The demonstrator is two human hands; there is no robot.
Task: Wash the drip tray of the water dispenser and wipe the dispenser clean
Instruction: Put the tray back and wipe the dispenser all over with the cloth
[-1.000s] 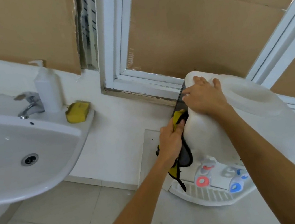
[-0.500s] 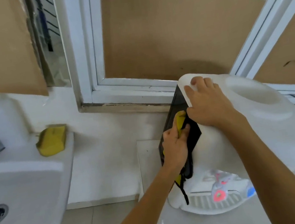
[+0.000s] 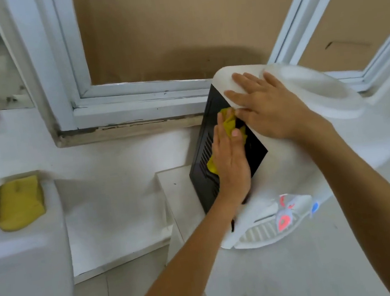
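A white water dispenser point(image 3: 299, 163) stands on a white counter point(image 3: 306, 270), turned so its black vented back panel point(image 3: 207, 171) faces left. My left hand point(image 3: 232, 165) presses a yellow cloth point(image 3: 229, 124) flat against that black panel, fingers straight. Spread over the top left corner of the dispenser, my right hand point(image 3: 266, 110) rests with straight fingers. The white slotted drip tray point(image 3: 259, 235) sits at the dispenser's foot, below the red tap point(image 3: 284, 220) and the blue tap point(image 3: 314, 206).
A white sink point(image 3: 23, 272) fills the lower left, with a yellow sponge point(image 3: 16, 203) on its rim. A white window frame point(image 3: 132, 101) with cardboard behind it runs along the wall. Tiled floor point(image 3: 122, 283) shows between sink and counter.
The view has swung right and the sink has slid further left. My left hand has flattened on the cloth and moved along the black panel. The right hand's fingers have spread over the top.
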